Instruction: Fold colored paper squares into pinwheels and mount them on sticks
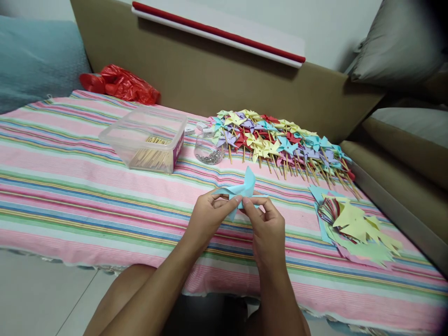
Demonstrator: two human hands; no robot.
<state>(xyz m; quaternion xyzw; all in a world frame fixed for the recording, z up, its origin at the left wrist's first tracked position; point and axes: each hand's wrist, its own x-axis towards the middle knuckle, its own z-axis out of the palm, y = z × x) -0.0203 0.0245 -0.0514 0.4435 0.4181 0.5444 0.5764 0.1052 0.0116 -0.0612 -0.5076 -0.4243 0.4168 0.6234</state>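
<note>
Paper pinwheel [241, 189]: light blue, raised over the near-middle of the striped cloth [87, 205], one blade pointing up; a pin at its centre cannot be made out.
Left hand [212, 208]: grip pinching the pinwheel, thumb at its lower centre, fingers behind the paper.
Right hand [266, 221]: grip pinching the same pinwheel, thumb tip close beside the left thumb.
Reason for hold: thumbs meeting near the centre probably keep the folds from springing open; light pressure would suit thin paper.
Clear plastic box [142, 147]: beyond the left hand, open at the top; wooden sticks [150, 157] lie inside, likely kept together that way.
Small clear tub [198, 145]: just right of the box, small metal pieces [211, 157] at the bottom; its wall presumably stops them scattering.
Pinwheel pile [268, 140]: far right, mixed colours, sticks mostly towards the person; heads overlap, perhaps to save room.
Cut paper [353, 219]: loose stack right of the right hand, apparently within easy reach.
Red plastic bag [131, 86]: far left, against the backrest [210, 70].
</note>
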